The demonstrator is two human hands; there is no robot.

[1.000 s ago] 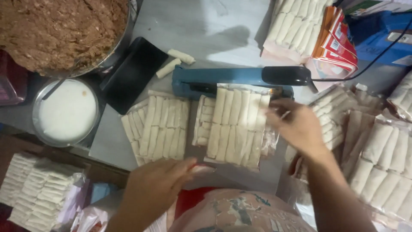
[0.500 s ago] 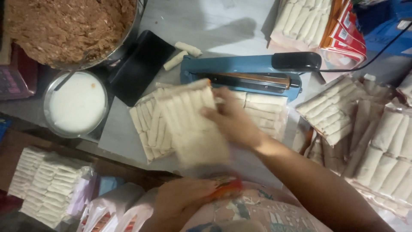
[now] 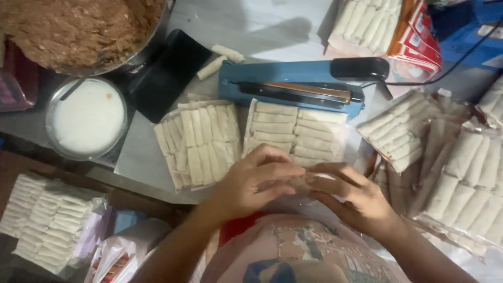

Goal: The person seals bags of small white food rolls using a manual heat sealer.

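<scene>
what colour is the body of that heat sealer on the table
Blue, with a black handle knob; the heat sealer shows clearly in the head view.

Both hands meet at the near edge of the tabletop [image 3: 293, 21]. The left hand [image 3: 257, 181] and the right hand [image 3: 351, 196] pinch the edge of a clear plastic bag [image 3: 298, 183] between their fingertips. Just beyond them lies a filled bag of pale rolls [image 3: 296, 133], and beside it a second pack of rolls [image 3: 201, 141]. Behind both stands a blue heat sealer [image 3: 293, 86] with a black handle. Far left sit a bowl of white liquid [image 3: 86, 118] and a large pan of brown filling [image 3: 78, 29]. More packed rolls [image 3: 456, 173] pile up on the right.
</scene>
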